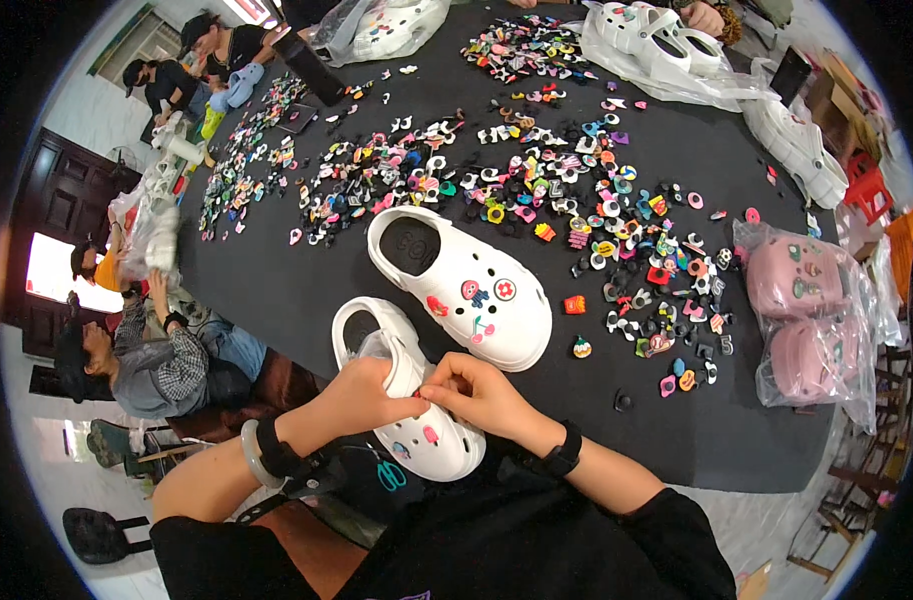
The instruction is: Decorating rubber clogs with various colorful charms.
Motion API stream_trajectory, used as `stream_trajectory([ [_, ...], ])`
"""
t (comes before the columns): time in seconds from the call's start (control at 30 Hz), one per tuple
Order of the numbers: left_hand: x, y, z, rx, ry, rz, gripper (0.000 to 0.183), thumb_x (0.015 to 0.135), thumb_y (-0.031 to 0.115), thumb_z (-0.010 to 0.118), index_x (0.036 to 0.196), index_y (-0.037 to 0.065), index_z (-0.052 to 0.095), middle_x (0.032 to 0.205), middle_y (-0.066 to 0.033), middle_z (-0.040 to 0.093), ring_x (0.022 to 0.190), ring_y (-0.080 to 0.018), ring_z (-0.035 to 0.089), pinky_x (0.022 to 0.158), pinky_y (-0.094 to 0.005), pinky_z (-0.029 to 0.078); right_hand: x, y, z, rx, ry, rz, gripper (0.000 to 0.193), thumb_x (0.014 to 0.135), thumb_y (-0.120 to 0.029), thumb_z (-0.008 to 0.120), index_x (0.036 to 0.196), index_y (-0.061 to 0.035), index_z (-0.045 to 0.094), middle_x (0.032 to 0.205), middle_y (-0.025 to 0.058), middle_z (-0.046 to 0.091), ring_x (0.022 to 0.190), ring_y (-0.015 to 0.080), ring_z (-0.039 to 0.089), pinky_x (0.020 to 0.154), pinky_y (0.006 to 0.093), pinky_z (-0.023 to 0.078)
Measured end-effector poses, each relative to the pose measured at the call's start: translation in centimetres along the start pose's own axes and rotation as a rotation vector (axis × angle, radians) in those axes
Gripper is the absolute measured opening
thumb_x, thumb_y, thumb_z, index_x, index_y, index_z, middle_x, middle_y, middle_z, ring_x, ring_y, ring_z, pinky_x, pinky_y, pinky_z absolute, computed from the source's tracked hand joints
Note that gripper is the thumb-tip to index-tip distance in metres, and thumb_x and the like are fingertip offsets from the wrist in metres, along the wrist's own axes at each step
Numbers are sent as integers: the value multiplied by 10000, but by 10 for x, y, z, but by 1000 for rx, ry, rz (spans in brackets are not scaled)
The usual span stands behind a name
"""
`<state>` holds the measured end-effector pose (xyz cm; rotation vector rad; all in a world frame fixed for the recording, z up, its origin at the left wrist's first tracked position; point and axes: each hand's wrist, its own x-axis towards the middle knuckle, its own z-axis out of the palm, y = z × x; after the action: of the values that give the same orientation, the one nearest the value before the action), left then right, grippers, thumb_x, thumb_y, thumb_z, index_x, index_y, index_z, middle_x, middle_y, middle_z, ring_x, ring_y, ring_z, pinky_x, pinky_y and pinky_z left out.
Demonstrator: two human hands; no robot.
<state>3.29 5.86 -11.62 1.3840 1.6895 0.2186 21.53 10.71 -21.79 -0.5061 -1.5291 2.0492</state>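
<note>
A white clog [439,458] is tilted near the table's front edge, with a red charm and a bluish one visible on its toe. My left hand [362,402] is closed around its side, thumb on the upper. Against the same upper my right hand [477,398] is closed in a pinch, at a small red charm [420,394] partly hidden by the fingers. Just beyond lies a second white clog [512,325], sole down, bearing several charms: a red one, a pink-and-blue jellyfish shape, a red flower disc and pink cherries.
Loose shoe charms [537,165] cover much of the black table [307,275]. At right lie bagged pink clogs [797,275]; more white clogs [667,40] are at the far side. Teal-handled scissors [391,475] sit below my left wrist. Other people work along the left and far edges.
</note>
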Motion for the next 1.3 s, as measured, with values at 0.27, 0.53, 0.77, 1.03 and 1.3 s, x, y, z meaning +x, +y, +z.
stream_trajectory([
  [0.27, -3, -4, -1, -62, -81, -63, 343, 758, 267, 749, 979, 10, 698, 868, -145, 711, 821, -245, 695, 735, -342, 527, 1, -3, 0, 70, -57, -15, 135, 884, -151, 699, 861, -54, 609, 713, -49, 520, 601, 21, 416, 535, 206, 347],
  [0.53, -5, -3, -5, -244, -166, -183, 356, 835, 317, 747, 1007, 8, 701, 901, -88, 715, 833, -138, 664, 740, -294, 517, 2, -4, -4, 136, -125, 47, 115, 934, -153, 648, 912, -55, 592, 721, -54, 512, 600, 10, 423, 526, 185, 344],
  [0.77, -3, -4, -3, -162, -128, -154, 333, 810, 263, 742, 1023, 11, 697, 898, -111, 719, 824, -177, 687, 737, -313, 530, 1, -6, -3, 403, -115, 230, 162, 998, -181, 549, 1073, -39, 564, 678, -56, 492, 539, 18, 420, 469, 191, 324],
  [1.03, -7, 6, 0, 30, -94, -61, 238, 823, 136, 708, 1003, -12, 665, 885, -105, 699, 810, -173, 656, 748, -332, 513, 0, -6, -3, 364, -118, 223, 167, 996, -199, 561, 1057, -44, 573, 687, -54, 499, 538, 13, 418, 476, 185, 319],
  [1.3, -4, -6, 6, 175, 71, 218, 291, 800, 186, 730, 1027, 19, 657, 923, -152, 690, 863, -266, 677, 773, -381, 508, -1, 1, -2, 217, -79, 151, 187, 960, -230, 625, 1040, -64, 591, 765, -59, 553, 612, 3, 473, 531, 175, 390],
])
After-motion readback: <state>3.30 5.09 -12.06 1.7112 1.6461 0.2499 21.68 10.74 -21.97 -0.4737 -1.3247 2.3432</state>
